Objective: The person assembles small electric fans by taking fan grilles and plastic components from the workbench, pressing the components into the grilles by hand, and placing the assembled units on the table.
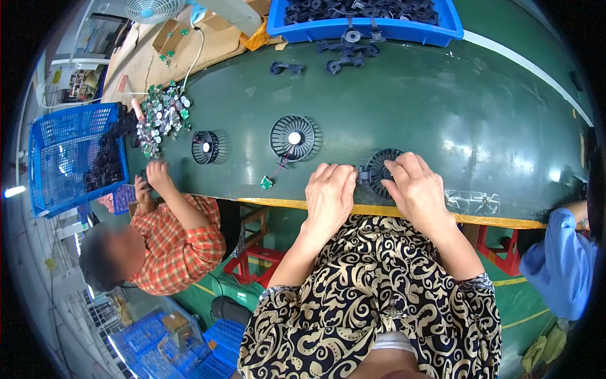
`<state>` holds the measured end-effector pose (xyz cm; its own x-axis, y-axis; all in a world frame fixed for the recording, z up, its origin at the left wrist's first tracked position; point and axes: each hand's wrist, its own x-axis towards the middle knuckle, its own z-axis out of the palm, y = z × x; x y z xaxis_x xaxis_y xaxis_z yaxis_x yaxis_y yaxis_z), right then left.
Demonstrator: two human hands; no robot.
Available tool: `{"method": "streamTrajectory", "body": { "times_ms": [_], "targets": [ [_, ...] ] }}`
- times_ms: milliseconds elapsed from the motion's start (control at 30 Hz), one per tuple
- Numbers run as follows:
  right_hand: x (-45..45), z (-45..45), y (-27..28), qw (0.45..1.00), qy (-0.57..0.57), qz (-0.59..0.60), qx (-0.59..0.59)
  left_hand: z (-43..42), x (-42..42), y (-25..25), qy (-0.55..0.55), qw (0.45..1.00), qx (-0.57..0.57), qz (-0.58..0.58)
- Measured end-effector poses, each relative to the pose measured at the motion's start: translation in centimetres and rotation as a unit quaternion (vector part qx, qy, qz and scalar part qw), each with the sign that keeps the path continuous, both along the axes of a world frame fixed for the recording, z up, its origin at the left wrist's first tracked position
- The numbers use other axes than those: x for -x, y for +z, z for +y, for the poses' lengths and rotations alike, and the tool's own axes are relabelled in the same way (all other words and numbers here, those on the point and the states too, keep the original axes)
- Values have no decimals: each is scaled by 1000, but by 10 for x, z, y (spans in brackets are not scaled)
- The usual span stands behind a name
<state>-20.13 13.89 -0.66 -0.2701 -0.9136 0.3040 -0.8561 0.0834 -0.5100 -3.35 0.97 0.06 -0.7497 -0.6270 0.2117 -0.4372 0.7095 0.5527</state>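
At the front edge of the green table, a black round fan housing with radial ribs lies partly under my right hand. The fingers of that hand curl over its rim and middle, hiding much of it. A small black plastic bracket sticks out from the housing's left side. My left hand is closed at the bracket's outer end, its fingertips pressed together there. Further left lies another fan housing with a white centre, and a thin wire runs from it to a small green circuit board.
A third fan housing stands near a co-worker in a checked shirt. Beyond are a heap of small motors and boards, a blue basket, loose black brackets and a blue tray. A blue sleeve shows at right.
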Motion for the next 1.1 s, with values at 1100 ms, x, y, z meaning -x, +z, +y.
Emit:
{"method": "streamTrajectory", "body": {
  "times_ms": [1100],
  "targets": [
    [68, 40, 25, 958, -269, 85, -45, -53, -34, 16, 181, 974, 139, 5]
  ]
}}
